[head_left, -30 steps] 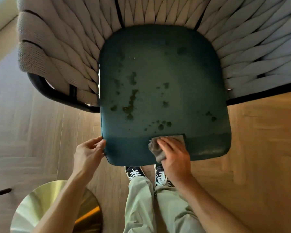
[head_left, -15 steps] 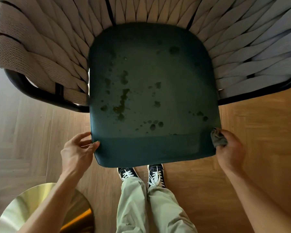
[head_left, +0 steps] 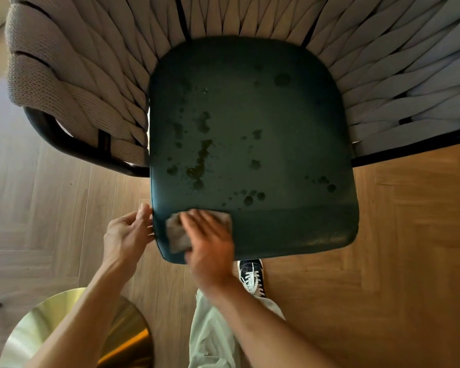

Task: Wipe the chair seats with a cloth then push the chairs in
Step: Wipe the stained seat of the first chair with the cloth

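A chair with a dark teal seat (head_left: 271,134) and a woven grey rope back (head_left: 72,75) stands below me. Dark wet spots dot the seat's middle and front. A grey cloth (head_left: 177,235) lies on the seat's front left part. My right hand (head_left: 210,243) presses flat on the cloth with straight fingers and is blurred by motion. My left hand (head_left: 128,235) holds the seat's front left corner, its fingers against the edge.
A round brass table base (head_left: 72,333) lies on the floor at bottom left. The chair's black metal frame (head_left: 72,147) curves out on the left. Wooden herringbone floor (head_left: 398,261) surrounds the chair. My legs and one shoe (head_left: 251,277) are under the seat's front edge.
My right hand has swept the cloth from the seat's front right corner across the front strip to its front left part. My left hand stays at the left corner.
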`<state>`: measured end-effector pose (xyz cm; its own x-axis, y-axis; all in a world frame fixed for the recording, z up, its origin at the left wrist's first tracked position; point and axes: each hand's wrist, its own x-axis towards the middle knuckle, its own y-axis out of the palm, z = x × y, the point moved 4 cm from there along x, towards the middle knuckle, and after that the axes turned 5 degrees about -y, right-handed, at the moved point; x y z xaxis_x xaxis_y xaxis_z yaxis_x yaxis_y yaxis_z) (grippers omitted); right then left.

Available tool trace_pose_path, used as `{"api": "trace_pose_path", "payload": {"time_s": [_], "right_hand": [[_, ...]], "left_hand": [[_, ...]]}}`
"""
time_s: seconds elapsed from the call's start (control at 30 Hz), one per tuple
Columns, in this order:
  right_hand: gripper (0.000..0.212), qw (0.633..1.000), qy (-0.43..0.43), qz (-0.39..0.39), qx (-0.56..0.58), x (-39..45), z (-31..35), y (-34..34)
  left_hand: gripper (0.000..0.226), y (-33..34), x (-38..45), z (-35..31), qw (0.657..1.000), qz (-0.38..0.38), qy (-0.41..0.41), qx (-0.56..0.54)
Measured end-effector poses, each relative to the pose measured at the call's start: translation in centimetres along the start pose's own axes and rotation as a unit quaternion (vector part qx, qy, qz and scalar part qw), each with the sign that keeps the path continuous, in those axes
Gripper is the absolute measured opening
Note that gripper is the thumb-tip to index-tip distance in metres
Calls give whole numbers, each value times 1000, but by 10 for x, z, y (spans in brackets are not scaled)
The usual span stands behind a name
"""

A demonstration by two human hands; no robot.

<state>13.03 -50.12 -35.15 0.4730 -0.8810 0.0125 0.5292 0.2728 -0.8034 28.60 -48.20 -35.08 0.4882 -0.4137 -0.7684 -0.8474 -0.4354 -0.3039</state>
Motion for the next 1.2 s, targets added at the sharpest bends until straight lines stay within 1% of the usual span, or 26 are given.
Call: {"api": "trace_pose_path", "payload": {"time_s": [0.07,0.13,0.2,0.27,0.3,0.33,0.4,0.43,0.53,0.73,0.83,0.87,0.93,1.0,1.03,1.1,1.2], "right_hand": [[38,1000,-15,6,6,15,31,23],[35,1000,-25,12,-8,28,46,35],[35,999,-42,16,-28,33,44,35],[32,997,-63,4,-41,31,30,20],[33,996,-68,-2,-51,28,19,10],[38,996,-65,-9,-61,24,7,-1],[57,995,-52,-20,-82,15,-24,-26],[62,994,-46,-23,-96,10,-40,-37],[69,990,-18,-19,-139,-3,-89,-72],[61,977,44,-26,-206,-36,-188,-146],[50,965,68,-63,-244,-43,-226,-184],[47,961,71,-73,-256,-43,-237,-194],[45,959,73,-80,-262,-41,-251,-204],[41,965,81,-81,-234,-37,-256,-200],[40,969,88,-81,-215,-35,-253,-195],[42,973,100,-88,-188,-31,-238,-182],[45,976,70,-102,-180,-24,-203,-158]], "left_hand": [[44,-1,-1,-3,999,4,-28,-21],[52,-2,-1,-3,998,3,-49,-37],[52,-1,-3,-3,997,6,-54,-50],[46,1,-4,-4,997,16,-50,-53],[41,2,-5,-5,997,22,-46,-51],[37,2,-6,-5,998,26,-39,-39],[38,2,-6,-6,999,25,-20,0],[39,1,-6,-6,1000,21,-14,17],[40,0,-5,-6,999,15,-7,41],[38,0,-2,-6,998,-12,3,61],[35,1,2,-5,996,-32,14,76],[36,1,3,-5,996,-39,20,83],[46,0,3,-5,996,-41,32,79],[55,0,2,-4,997,-33,35,58],[54,0,2,-3,997,-29,37,56],[46,0,2,-3,997,-24,43,64],[40,1,2,-2,997,-23,44,61]]}}
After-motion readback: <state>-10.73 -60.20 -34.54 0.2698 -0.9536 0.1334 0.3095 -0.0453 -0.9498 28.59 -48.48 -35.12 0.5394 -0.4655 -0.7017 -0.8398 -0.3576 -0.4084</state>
